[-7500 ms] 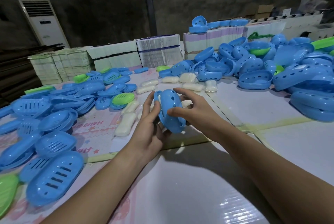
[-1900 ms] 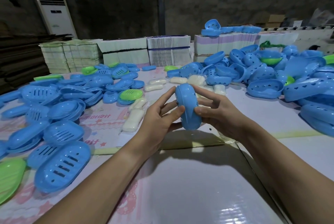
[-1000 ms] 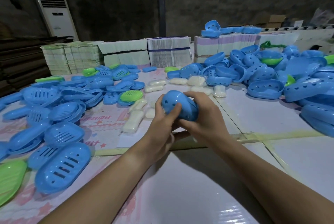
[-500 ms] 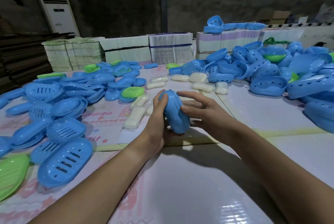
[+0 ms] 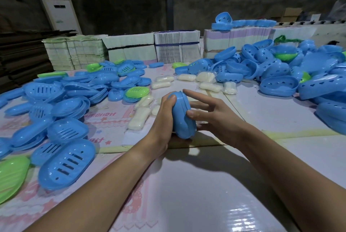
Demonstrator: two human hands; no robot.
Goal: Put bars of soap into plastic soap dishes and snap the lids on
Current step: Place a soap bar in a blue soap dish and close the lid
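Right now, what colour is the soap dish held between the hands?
Blue, plain in the head view: the soap dish sits between left hand and right hand.

We have bare table (image 5: pixel 187 194) in front of us, open to both arms. To our left, lids (image 5: pixel 65 134) crowd the surface up to the soap bars (image 5: pixel 139 119). To our right, dishes (image 5: pixel 279 85) pile high, with an open strip before them. Card stacks (image 5: pixel 176 48) wall the far edge.
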